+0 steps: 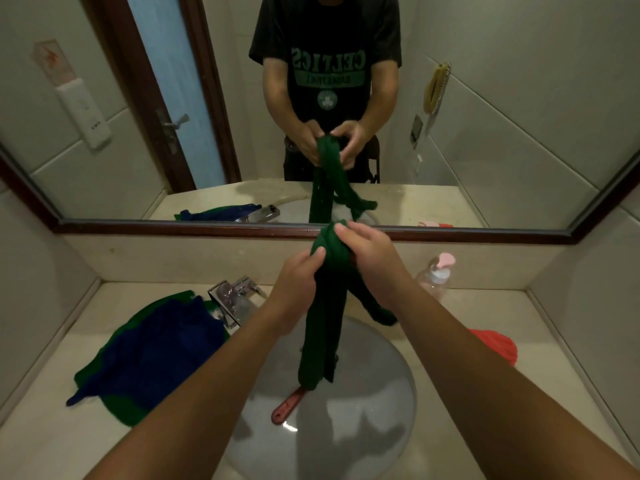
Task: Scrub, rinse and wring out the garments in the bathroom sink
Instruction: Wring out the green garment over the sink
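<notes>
Your forearms (207, 393) reach from the near edge up to a green garment (327, 323), twisted into a rope and hanging over the sink (381, 403). Both hands clench its top: left hand (298, 282) below, right hand (374, 261) over the bunched end. A red handle (287, 407) lies in the sink. A blue garment (156, 351) lies left on the counter (52, 427), a red cloth (498, 344) right.
</notes>
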